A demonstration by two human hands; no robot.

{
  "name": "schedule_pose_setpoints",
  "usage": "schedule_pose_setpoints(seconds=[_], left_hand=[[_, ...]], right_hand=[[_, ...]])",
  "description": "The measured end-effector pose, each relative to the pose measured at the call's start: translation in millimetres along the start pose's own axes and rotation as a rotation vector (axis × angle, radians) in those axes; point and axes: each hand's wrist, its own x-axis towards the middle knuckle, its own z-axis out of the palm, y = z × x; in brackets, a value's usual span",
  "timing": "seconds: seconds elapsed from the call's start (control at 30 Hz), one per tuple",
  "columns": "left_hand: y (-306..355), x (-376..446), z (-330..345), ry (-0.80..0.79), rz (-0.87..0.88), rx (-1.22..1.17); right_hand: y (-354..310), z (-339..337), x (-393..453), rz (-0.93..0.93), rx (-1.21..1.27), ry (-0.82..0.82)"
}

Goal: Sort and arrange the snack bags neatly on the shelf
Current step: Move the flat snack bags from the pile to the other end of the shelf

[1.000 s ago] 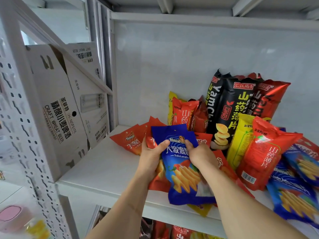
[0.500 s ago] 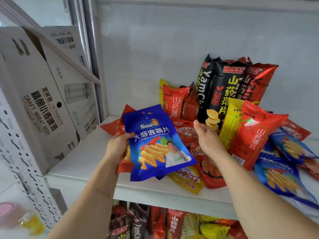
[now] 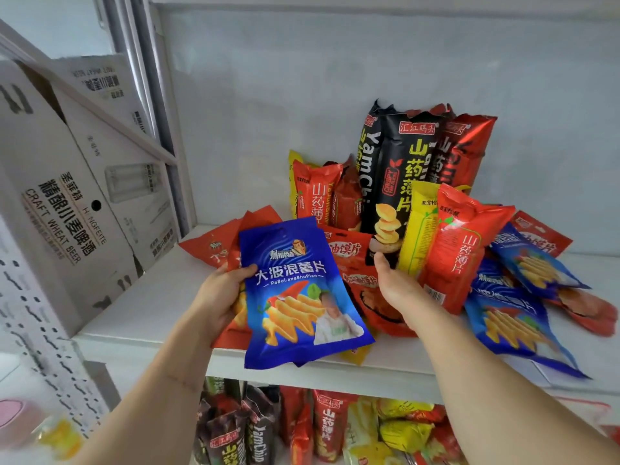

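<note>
blue chip bag [image 3: 295,290] gripped by left hand [image 3: 218,297]; right hand [image 3: 394,286] reaches forward, fingers relaxed, holding nothing.

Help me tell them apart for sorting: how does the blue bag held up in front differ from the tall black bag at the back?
The blue bag is flat and wide, gripped by the left hand; the black bag is tall and puffy, standing upright untouched. The blue bag shows wavy chips, the black bag stacked round ones. Both are sealed chip bags.
</note>
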Motion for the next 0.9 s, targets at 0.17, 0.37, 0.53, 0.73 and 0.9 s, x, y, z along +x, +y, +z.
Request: schedule_pose_setpoints(seconds=[0.17,0.37,0.53,0.73,0.9], left_hand=[[-7,-5,5,0.004,-0.02,0.027],[-14,-5,2,0.052,-0.025,0.048],[-7,1,-8,0.05,-0.05,0.033],[5,7,-25,0.046,-0.017,0.023],[18,12,-42,0.056,-0.024,0.024]], right_hand=[[-1,-4,13,0.058,0.134,-0.034],[5,-3,21,0.073,0.263,-0.028],[7,9,23,0.049,0.346,-0.007],[-5,6,20,-0.129,0.374,0.021],[-11,-21,23,-0.16,0.482,0.145]])
